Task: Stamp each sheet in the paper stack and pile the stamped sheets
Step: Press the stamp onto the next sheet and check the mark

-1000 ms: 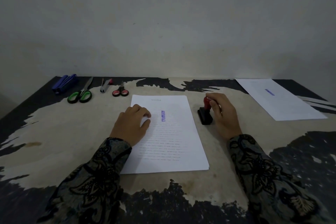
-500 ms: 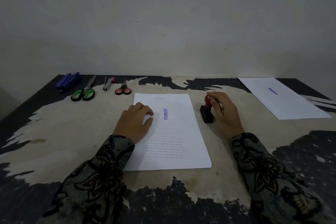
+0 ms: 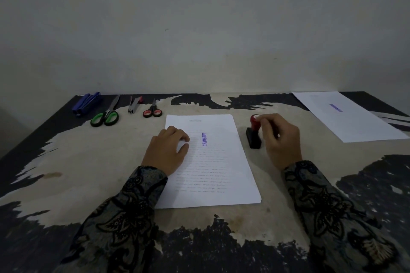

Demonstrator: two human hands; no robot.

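A stack of printed white sheets (image 3: 217, 173) lies in the middle of the worn table (image 3: 88, 162). Its top sheet carries a blue "APPROVED" mark (image 3: 204, 139). My left hand (image 3: 166, 150) rests on the stack's left part with its fingers loosely bent. To the right of the stack, a stamp (image 3: 253, 137) with a black base and red knob stands on the table. My right hand (image 3: 281, 139) pinches the knob with its fingertips. At the far right lies a pile of stamped sheets (image 3: 346, 117), blue mark up.
Along the table's back left edge lie a blue stapler (image 3: 86, 101), green-handled scissors (image 3: 105, 116), a staple remover (image 3: 134, 105) and small red-handled scissors (image 3: 152, 111). A plain wall stands right behind the table.
My right fingers have slid back off the stamp's knob, so more of its red top shows. The stamp stays standing on the table. My left hand has hardly moved.
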